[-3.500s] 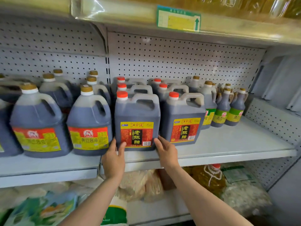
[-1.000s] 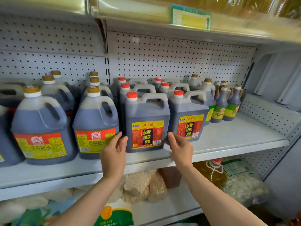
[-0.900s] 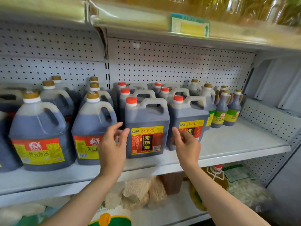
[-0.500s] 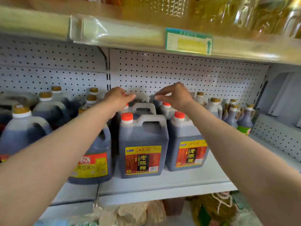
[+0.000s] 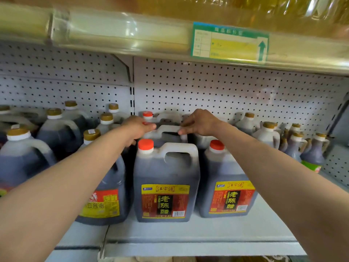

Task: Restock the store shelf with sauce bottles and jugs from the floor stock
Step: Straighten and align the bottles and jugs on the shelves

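Head view: both hands (image 5: 138, 127) (image 5: 200, 122) pinch 2nd-row jug (image 5: 166, 132) behind front jug (image 5: 166, 178), shelf (image 5: 198, 237) mostly stocked, right of it bare.

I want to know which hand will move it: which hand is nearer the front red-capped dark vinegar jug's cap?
Left. The left hand hovers just above the cap; the right hand is farther right, over the second jug's handle.

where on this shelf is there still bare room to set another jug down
Bare shelf board runs along the front edge, before the front vinegar jug and its right neighbour. It widens rightward, below the small green-labelled bottles. The left side is crowded with gold-capped soy jugs.
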A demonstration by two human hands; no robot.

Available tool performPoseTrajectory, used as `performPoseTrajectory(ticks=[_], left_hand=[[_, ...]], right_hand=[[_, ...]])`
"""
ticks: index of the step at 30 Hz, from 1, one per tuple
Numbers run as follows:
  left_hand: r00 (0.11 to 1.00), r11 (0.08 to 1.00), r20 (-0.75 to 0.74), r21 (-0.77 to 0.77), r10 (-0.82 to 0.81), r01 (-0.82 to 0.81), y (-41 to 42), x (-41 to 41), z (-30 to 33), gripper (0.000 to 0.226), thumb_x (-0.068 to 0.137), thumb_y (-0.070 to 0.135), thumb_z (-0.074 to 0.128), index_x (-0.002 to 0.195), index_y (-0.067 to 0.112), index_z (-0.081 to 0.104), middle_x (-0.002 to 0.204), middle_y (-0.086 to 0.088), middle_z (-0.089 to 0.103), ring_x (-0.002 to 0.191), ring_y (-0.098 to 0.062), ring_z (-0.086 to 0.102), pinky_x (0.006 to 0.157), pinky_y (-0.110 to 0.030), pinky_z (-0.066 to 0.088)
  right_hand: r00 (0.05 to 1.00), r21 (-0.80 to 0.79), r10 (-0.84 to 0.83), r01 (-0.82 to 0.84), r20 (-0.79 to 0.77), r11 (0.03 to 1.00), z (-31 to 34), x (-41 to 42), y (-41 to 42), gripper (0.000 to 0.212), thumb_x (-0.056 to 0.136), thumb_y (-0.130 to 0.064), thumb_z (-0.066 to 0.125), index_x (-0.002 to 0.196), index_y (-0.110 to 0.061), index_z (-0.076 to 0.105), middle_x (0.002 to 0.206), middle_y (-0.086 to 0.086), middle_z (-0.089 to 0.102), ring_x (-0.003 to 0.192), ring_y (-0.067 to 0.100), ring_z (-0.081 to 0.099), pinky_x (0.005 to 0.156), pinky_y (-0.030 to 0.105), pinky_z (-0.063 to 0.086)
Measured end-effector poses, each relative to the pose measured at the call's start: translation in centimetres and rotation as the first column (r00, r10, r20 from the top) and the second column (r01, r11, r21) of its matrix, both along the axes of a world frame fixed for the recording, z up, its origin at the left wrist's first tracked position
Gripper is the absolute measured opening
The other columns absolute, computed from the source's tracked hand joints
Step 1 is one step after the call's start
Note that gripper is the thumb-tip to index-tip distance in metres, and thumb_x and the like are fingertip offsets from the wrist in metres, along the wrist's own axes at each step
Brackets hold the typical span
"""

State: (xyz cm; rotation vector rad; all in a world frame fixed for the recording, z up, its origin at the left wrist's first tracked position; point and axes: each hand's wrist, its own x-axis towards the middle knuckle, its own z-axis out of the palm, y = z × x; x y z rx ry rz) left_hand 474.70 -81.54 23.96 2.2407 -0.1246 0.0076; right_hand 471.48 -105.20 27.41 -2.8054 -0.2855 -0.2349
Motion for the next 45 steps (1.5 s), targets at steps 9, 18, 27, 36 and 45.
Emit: performPoseTrajectory(ticks=[9, 18, 27, 36, 45], left_hand=[[0.999, 1.0, -0.03, -0.016, -0.024, 0.023, -0.5, -0.6, 0.6, 0.037, 0.093, 0.04, 0.065, 0.115, 0.01, 0.061, 0.103, -0.009, 0.06, 0.08, -0.019, 0.054, 0.055, -0.029, 0.04], [0.996, 0.997, -0.072, -0.066, -0.053, 0.049, -0.1, -0.3, 0.7, 0.04, 0.091, 0.037, 0.069, 0.12, 0.01, 0.061, 0.121, -0.012, 0.063, 0.111, -0.03, 0.059, 0.068, -0.034, 0.049], [0.996, 0.998, -0.068, -0.035, -0.062, 0.06, -0.4, -0.6, 1.2, 0.043, 0.093, 0.033, 0.068, 0.126, 0.009, 0.057, 0.121, -0.008, 0.056, 0.105, -0.028, 0.055, 0.061, -0.031, 0.046], [0.995, 0.997, -0.069, -0.019, -0.079, 0.078, -0.3, -0.4, 1.4, 0.048, 0.093, 0.031, 0.068, 0.133, 0.009, 0.053, 0.125, -0.008, 0.053, 0.108, -0.03, 0.056, 0.077, -0.039, 0.054], [0.993, 0.996, -0.074, -0.026, -0.087, 0.085, -0.2, 0.0, 1.3, 0.049, 0.092, 0.03, 0.07, 0.133, 0.011, 0.053, 0.126, -0.008, 0.055, 0.113, -0.029, 0.055, 0.089, -0.047, 0.056]], right_hand=[[1.0, 0.066, 0.019, -0.019, -0.008, 0.998, 0.1, 0.0, -0.4, 0.038, 0.077, -0.044, 0.084, 0.109, -0.024, 0.078, 0.111, -0.006, 0.076, 0.112, 0.013, 0.064, 0.104, 0.032, 0.046], [1.0, 0.037, 0.0, 0.0, 0.0, 0.999, -0.1, 0.2, -0.2, 0.041, 0.075, -0.047, 0.083, 0.109, -0.024, 0.079, 0.111, -0.005, 0.076, 0.112, 0.015, 0.064, 0.106, 0.037, 0.046], [0.999, 0.016, 0.04, -0.04, 0.021, 0.999, 0.1, 1.0, -0.3, 0.038, 0.074, -0.045, 0.085, 0.105, -0.023, 0.08, 0.105, -0.007, 0.077, 0.105, 0.013, 0.067, 0.103, 0.037, 0.047], [0.998, 0.049, 0.058, -0.056, -0.025, 0.997, 0.3, 1.5, -0.7, 0.039, 0.075, -0.04, 0.086, 0.108, -0.021, 0.079, 0.11, -0.006, 0.076, 0.108, 0.009, 0.065, 0.102, 0.026, 0.046], [0.995, 0.107, 0.085, -0.079, -0.053, 0.991, 0.0, 2.1, -1.5, 0.037, 0.073, -0.04, 0.087, 0.105, -0.022, 0.08, 0.093, -0.015, 0.074, 0.089, -0.005, 0.061, 0.079, 0.007, 0.042]])
